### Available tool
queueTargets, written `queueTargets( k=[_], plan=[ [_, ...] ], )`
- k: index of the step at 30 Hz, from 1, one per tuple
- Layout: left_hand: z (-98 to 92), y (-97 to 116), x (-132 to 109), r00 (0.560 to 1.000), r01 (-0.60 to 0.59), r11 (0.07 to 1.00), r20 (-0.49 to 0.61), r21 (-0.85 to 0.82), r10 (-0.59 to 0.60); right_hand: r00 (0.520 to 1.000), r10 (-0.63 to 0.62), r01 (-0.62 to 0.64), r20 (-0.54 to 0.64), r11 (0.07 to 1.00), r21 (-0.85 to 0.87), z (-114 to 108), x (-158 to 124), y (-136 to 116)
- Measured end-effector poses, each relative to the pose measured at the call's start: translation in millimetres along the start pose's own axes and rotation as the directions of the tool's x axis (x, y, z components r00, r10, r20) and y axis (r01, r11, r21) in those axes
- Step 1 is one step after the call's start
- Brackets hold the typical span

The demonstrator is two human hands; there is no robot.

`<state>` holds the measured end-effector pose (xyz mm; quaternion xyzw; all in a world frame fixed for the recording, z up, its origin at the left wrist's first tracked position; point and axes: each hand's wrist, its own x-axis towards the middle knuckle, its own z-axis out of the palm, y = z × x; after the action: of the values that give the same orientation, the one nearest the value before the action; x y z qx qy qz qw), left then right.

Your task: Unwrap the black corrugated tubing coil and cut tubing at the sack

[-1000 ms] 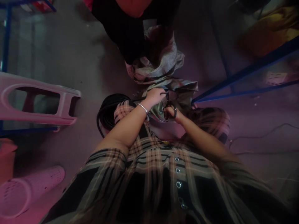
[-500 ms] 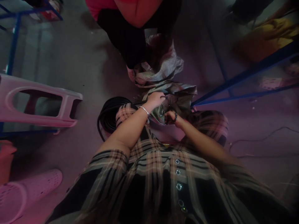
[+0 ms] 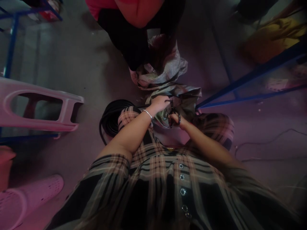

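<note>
Your right hand [image 3: 174,120] pinches what look like scissors [image 3: 176,114], just beside your left hand [image 3: 159,103], spread on crumpled sacking [image 3: 184,101].

One left hand [image 3: 160,103], one right hand [image 3: 174,120], one bangle [image 3: 146,113], one black cable coil [image 3: 111,116].

The left hand [image 3: 159,103], with a silver bangle [image 3: 146,113] on its wrist, lies on a grey-green cloth [image 3: 184,102]. The right hand [image 3: 174,120] closes around dark ring-handled scissors [image 3: 172,110] just beside it. A coil of black cable [image 3: 112,119] sits left of the hands, and a crumpled plastic bag [image 3: 165,68] lies ahead, by a co-worker's black sleeve [image 3: 127,38]. Farther left are a pink plastic stool [image 3: 35,107] and a perforated pink basket [image 3: 28,199]; a blue metal frame [image 3: 254,78] runs to the right.
</note>
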<state>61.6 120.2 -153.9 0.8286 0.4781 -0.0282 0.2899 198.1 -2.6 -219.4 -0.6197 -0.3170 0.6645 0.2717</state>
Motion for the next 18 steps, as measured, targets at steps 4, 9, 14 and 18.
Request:
queueTargets(
  k=[4, 9, 14, 18],
  plan=[
    [1.9, -0.4, -0.1, 1.0, 0.012, 1.0, 0.01, 0.021, -0.013, 0.998, -0.061, 0.06, -0.009, 0.998, -0.033, 2.5, -11.8, -7.2],
    [4.7, 0.9, 0.5, 0.999, 0.034, 0.996, 0.031, 0.083, -0.037, 0.989, -0.036, 0.036, -0.144, 0.999, 0.001, 11.7, -20.7, -11.8],
    [5.1, -1.5, 2.5, 0.999, 0.02, 0.997, 0.029, 0.075, -0.022, 0.979, -0.005, 0.007, -0.202, 1.0, 0.006, 13.2, -21.9, -14.9],
    [4.7, -5.5, 4.0, 1.0, 0.009, 0.998, 0.018, 0.066, -0.01, 0.975, -0.005, 0.006, -0.222, 1.0, 0.004, 11.7, -21.2, -13.2]
  ],
)
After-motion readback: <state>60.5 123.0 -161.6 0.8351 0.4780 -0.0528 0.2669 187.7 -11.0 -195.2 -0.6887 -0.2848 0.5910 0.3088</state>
